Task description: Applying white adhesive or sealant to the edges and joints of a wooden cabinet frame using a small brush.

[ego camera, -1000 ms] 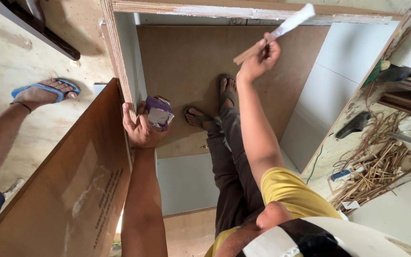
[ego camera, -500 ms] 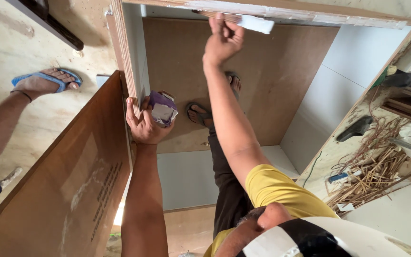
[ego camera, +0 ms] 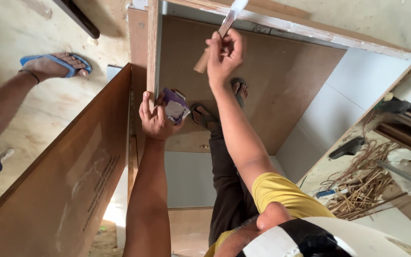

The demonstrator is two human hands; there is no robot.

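The cabinet carcass (ego camera: 262, 95) fills the frame from 11 to 3 o'clock: a brown back panel bounded by white side panels, with its front edge strip (ego camera: 310, 32) running diagonally across the top. That strip carries a pale, wet-looking coat, probably adhesive.

A large brown laminated board (ego camera: 58, 190) leans at 8 o'clock, standing on edge against the carcass side, apparently parked within reach.

At 10 o'clock a second person's leg ends in a foot in a blue sandal (ego camera: 55, 64) on the plywood floor (ego camera: 34, 28), well apart from the work.

At 4 o'clock a heap of thin wood strips (ego camera: 362, 190) lies on the floor beside a dark hand tool (ego camera: 348, 148).

The left hand (ego camera: 155, 116), near centre, is closed around a purple-and-white pouch (ego camera: 174, 107), with its fingers also against the upright panel edge (ego camera: 152, 52). This grip appears to steady the panel while keeping the pouch ready.

The right hand (ego camera: 224, 54), at 12 o'clock, is clamped on a flat wooden spreader stick (ego camera: 217, 40). Its white-tipped end is raised to the coated strip, apparently angled for spreading along the edge.
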